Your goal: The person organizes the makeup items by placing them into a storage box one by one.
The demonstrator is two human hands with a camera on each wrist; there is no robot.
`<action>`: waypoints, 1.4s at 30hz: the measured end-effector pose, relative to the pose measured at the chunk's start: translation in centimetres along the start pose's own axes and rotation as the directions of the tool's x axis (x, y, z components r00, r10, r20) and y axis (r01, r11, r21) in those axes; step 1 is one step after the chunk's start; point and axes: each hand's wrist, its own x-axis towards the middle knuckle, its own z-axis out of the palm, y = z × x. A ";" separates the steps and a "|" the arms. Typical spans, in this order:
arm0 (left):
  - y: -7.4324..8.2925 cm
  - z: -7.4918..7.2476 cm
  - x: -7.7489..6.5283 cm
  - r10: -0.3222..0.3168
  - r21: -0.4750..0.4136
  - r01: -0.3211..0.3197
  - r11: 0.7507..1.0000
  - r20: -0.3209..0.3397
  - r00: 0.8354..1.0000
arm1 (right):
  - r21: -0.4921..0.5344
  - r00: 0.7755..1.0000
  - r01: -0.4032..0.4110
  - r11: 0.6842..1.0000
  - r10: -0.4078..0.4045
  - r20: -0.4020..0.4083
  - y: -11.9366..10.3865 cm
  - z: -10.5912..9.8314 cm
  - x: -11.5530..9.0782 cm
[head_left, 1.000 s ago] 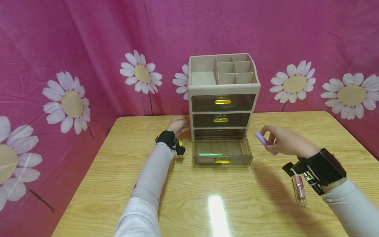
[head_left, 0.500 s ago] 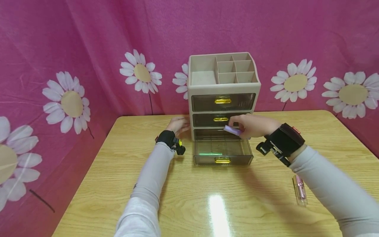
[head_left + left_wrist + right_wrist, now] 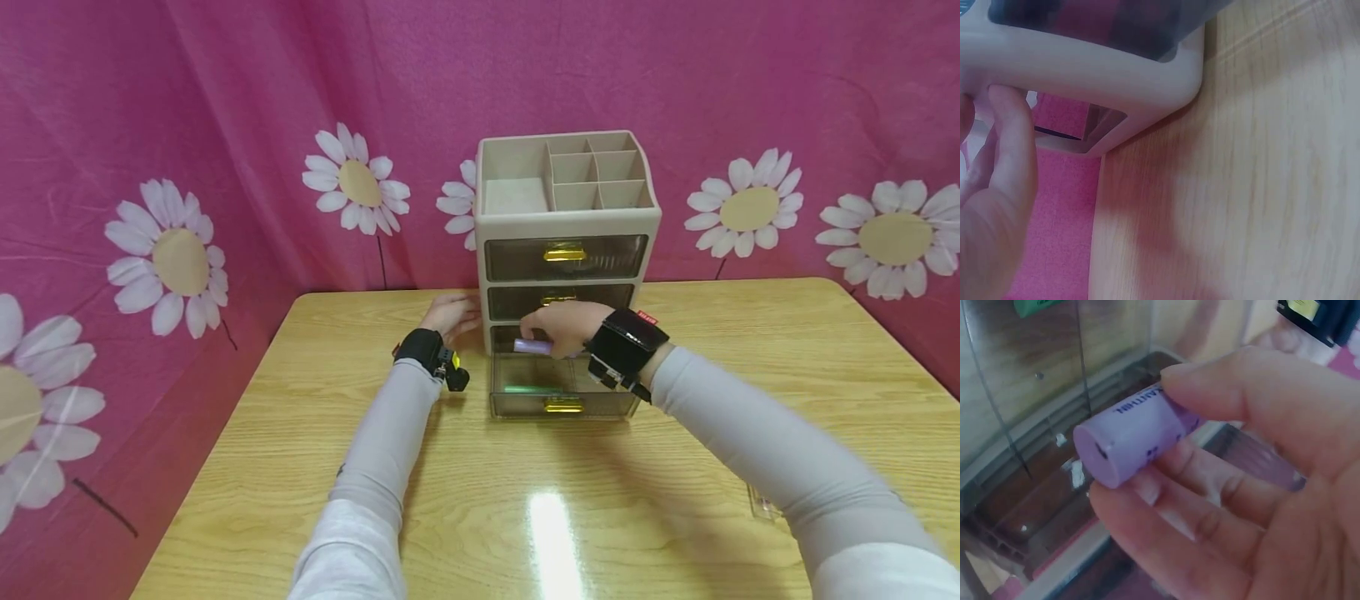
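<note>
A beige desktop organizer [image 3: 525, 223] with tinted drawers stands at the back middle. Its bottom drawer [image 3: 517, 407] is pulled out, and a slim green tube [image 3: 523, 389] lies inside near the front. Over this drawer my right hand [image 3: 572, 327] holds a purple tube [image 3: 531, 346] between thumb and fingers. Dark lettering shows on the purple tube [image 3: 1129, 434] in the right wrist view. My left hand [image 3: 450, 315] rests on the organizer's left side. In the left wrist view its fingers [image 3: 1013, 131] lie fairly straight against the beige frame; the tips are partly hidden.
A clear-cased pink tube [image 3: 763, 503] lies on the wooden table [image 3: 465, 517] at the right, mostly behind my right sleeve. Open compartments [image 3: 573, 171] top the organizer. A pink flowered cloth [image 3: 420, 75] hangs behind the table.
My right hand has carried the purple tube from right of the organizer leftward over the open bottom drawer. The left hand has stayed at the organizer's side.
</note>
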 end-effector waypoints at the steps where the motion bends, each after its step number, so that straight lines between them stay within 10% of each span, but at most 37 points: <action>1: -0.8 -0.6 1.4 -0.002 -0.002 0.002 1.000 0.005 1.000 | -0.008 1.000 0.002 1.000 -0.001 0.020 -0.1 0.1 0.4; 6: -3.3 -2.4 5.8 0.002 -0.011 -0.002 1.000 0.015 1.000 | -0.064 0.997 0.029 0.998 -0.024 0.076 -0.1 0.9 2.5; 10: -3.0 -2.2 5.4 -0.002 -0.019 0.002 1.000 0.021 1.000 | -0.087 0.992 0.010 0.996 0.001 0.126 0.1 1.5 3.6; 14: -0.1 0.1 0.4 -0.007 -0.001 0.007 1.000 -0.008 1.000 | -0.123 0.984 0.016 0.992 0.006 0.180 0.6 2.1 4.4; 17: 4.6 3.9 -7.7 -0.014 0.032 0.016 0.999 -0.061 0.998 | -0.124 0.977 0.025 0.992 0.001 0.212 1.2 2.7 5.0; 19: 5.0 4.2 -8.4 -0.010 0.026 0.011 1.000 -0.053 0.999 | -0.116 0.974 0.027 0.993 0.000 0.225 1.5 3.0 5.2; 22: 3.2 2.8 -5.3 -0.004 0.012 0.004 1.000 -0.025 1.000 | -0.108 0.970 0.017 0.994 0.009 0.243 1.8 3.2 5.4; 24: 0.2 0.3 -0.2 0.009 -0.010 -0.009 1.000 0.014 1.000 | -0.109 0.965 0.004 0.994 0.025 0.259 1.9 3.3 5.7; 33: -1.9 -1.4 3.8 0.004 0.002 -0.004 1.000 0.030 1.000 | -0.085 0.960 0.051 0.995 -0.025 0.279 5.3 5.6 8.9; 37: -1.0 -0.6 1.8 0.010 -0.001 -0.010 1.000 0.036 0.999 | -0.069 0.953 -0.001 0.998 0.022 0.303 4.4 5.1 8.5; 42: 3.1 2.7 -5.1 0.017 0.040 -0.016 0.999 -0.006 1.000 | 0.014 0.952 0.035 0.999 -0.037 0.303 4.1 5.0 8.0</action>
